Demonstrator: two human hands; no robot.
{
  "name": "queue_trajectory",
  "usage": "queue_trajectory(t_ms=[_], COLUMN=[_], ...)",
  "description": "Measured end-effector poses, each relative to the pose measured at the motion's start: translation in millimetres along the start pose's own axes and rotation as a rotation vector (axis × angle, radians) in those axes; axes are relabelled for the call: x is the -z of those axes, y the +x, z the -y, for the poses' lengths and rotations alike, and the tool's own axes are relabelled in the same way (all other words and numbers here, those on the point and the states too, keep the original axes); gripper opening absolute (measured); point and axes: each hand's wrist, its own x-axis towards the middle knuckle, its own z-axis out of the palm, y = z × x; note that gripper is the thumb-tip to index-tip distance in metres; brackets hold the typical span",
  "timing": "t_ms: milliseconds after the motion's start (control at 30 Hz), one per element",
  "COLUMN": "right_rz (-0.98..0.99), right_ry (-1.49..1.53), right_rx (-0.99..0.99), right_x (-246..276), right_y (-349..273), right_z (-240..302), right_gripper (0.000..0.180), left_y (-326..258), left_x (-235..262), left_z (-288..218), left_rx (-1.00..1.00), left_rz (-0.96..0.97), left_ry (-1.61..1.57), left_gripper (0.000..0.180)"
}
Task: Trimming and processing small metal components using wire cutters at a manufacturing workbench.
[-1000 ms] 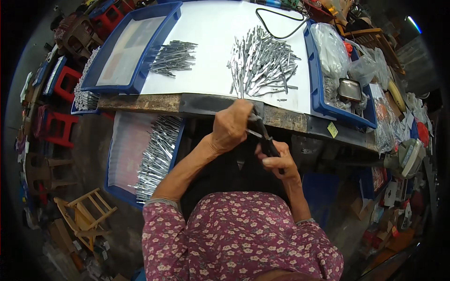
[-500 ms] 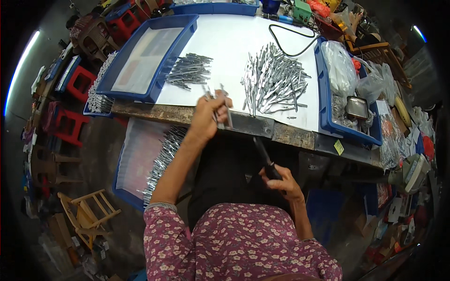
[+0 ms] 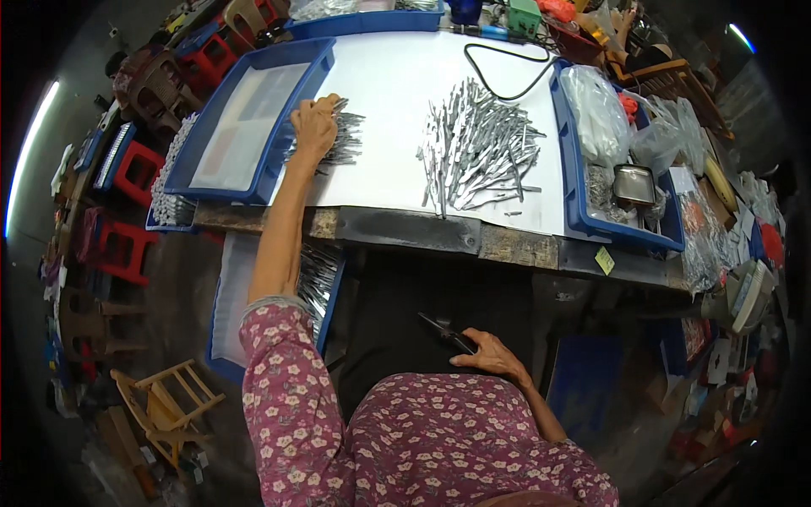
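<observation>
On the white table sheet, my left hand (image 3: pixel 314 127) reaches to the smaller pile of slim silvery metal pieces (image 3: pixel 346 139). Its fingers are curled over the pile's far left edge, closed on some of the pieces; the fingertips are partly hidden. Low over my dark-clothed lap, my right hand (image 3: pixel 494 355) grips a dark-handled tool (image 3: pixel 456 338) with a narrow metal end pointing up and left. Its exact kind cannot be made out. A larger, spread-out heap of similar metal pieces (image 3: pixel 481 152) lies right of the table's middle.
A blue tray (image 3: pixel 319 63) with a pale liner stands left of my left hand. Another blue tray (image 3: pixel 573 169) at the right holds plastic bags and a metal tin. A black cable loop (image 3: pixel 507 95) lies behind the large heap. Below the table edge, a blue bin (image 3: pixel 221 329) holds more metal pieces.
My left hand has moved from the table's front edge, where it held several metal pieces, up and left to the smaller pile. My right hand has moved lower and leftward with the tool.
</observation>
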Motion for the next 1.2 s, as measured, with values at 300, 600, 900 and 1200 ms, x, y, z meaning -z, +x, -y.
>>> queue_trajectory(t_ms=[300,600,900,1200], right_rz=[-0.001,-0.007,0.024,-0.038], right_ry=[-0.063,-0.015,-0.110,-0.114], right_rx=[-0.005,0.194,-0.025,0.061], right_x=[-0.8,-7.2,-5.7,-7.3], right_y=[2.2,9.4,6.8,8.1], right_z=[3.8,-18.7,-1.4,-8.2], right_gripper=[0.054,0.055,0.058,0.058], left_y=[0.0,-3.2,-63.0,-67.8], left_x=[-39.9,18.4,-5.8,-17.9], left_z=[48.6,2.3,-127.4,-151.0], left_rx=[0.182,-0.021,0.096,0.143], left_rz=[0.145,0.258,0.498,0.404], left_ry=[-0.260,-0.191,-0.597,-0.432], left_gripper=[0.026,0.043,0.030,0.058])
